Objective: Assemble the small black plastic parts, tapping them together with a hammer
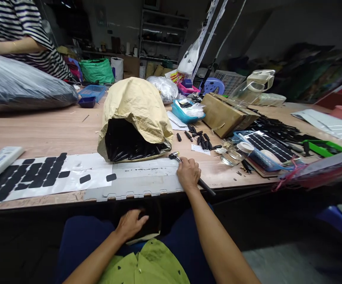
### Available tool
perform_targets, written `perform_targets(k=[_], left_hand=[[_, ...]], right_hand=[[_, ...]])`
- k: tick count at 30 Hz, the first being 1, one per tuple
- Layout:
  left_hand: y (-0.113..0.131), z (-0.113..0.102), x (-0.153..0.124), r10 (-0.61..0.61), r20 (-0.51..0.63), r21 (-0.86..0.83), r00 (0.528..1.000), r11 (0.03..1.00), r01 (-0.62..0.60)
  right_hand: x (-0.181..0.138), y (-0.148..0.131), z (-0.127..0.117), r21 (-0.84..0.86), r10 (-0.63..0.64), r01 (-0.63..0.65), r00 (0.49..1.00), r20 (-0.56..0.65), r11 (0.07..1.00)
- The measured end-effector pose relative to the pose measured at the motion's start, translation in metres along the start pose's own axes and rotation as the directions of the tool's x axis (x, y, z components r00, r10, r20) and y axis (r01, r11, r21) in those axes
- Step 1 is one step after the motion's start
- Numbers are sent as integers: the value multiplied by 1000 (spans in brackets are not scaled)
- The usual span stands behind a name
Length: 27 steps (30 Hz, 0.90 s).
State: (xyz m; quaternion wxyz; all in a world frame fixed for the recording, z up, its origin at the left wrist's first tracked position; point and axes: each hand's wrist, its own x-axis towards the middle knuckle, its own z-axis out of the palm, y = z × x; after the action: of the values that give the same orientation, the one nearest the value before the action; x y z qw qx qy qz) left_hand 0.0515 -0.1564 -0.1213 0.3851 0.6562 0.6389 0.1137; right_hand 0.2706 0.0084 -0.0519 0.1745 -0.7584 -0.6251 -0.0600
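Observation:
My right hand (188, 172) is closed around a small hammer (208, 187) lying on the table's front edge. Its metal head points away from me and its black handle sticks out toward me. Low over my lap, my left hand (131, 225) has its thumb apart from its fingers, and I see nothing in it. Beneath it, between my knees, is a dark opening with a pale rim (144, 238). Just beyond the hammer, a tan paper sack (138, 102) lies with its mouth toward me, full of black pieces. A grey plastic strip (141, 185) runs along the edge.
White sheets with black rounded patches (37, 173) lie left, beside a white box (3, 159). Black handle-like parts (203, 141), a cardboard box (227, 114) and a blue basket (262, 154) stand right. A person in a striped shirt (30, 31) is behind a large plastic bag (23, 85).

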Motion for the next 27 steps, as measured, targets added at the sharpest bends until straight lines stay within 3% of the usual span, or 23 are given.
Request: perform_targets(k=[2, 5, 8, 10, 11, 13, 14, 16, 18, 20, 22, 24, 27], left_hand=[[-14, 6, 11, -127, 28, 21, 992, 992, 127], [-13, 0, 10, -159, 29, 72, 987, 985, 157], [14, -22, -7, 39, 69, 82, 997, 996, -45], [37, -45, -15, 270, 108, 31, 957, 961, -275], [48, -58, -15, 360, 81, 2, 930, 933, -361], [62, -88, -5, 410, -136, -3, 902, 910, -414], [64, -104, 4, 372, -303, 25, 878, 923, -383], [62, -133, 29, 256, -579, 103, 774, 965, -242], [53, -155, 54, 149, -711, 160, 688, 986, -48], [44, -169, 73, 58, -732, 206, 679, 968, 140], [39, -174, 83, -11, -702, 245, 712, 935, 256], [36, -173, 87, -38, -680, 265, 732, 918, 294], [33, -166, 85, 2, -728, 294, 685, 904, 310]], right_hand=[[0, 0, 0, 2, 1, -1, 1000, -5, 1000], [0, 1, 1, 8, 0, 0, 1000, -14, 1000], [0, 1, 2, 9, -5, 5, 1000, -19, 1000], [0, 1, 2, 6, -5, 5, 1000, -18, 1000], [0, 1, 2, 4, -5, 5, 1000, -18, 1000], [0, 1, 1, 1, -6, 6, 1000, -17, 1000], [0, 1, 1, 0, -6, 6, 1000, -16, 1000], [0, 0, 0, -1, -5, 5, 1000, -11, 1000], [0, 0, -1, -2, -1, 1, 1000, -4, 1000], [0, -1, -1, -1, 0, 0, 1000, 0, 1000], [0, -1, -1, 0, -1, 1, 1000, 0, 1000], [0, -1, -1, -1, -1, 1, 1000, 1, 1000], [0, -1, 1, -6, 7, -7, 1000, 8, 1000]])
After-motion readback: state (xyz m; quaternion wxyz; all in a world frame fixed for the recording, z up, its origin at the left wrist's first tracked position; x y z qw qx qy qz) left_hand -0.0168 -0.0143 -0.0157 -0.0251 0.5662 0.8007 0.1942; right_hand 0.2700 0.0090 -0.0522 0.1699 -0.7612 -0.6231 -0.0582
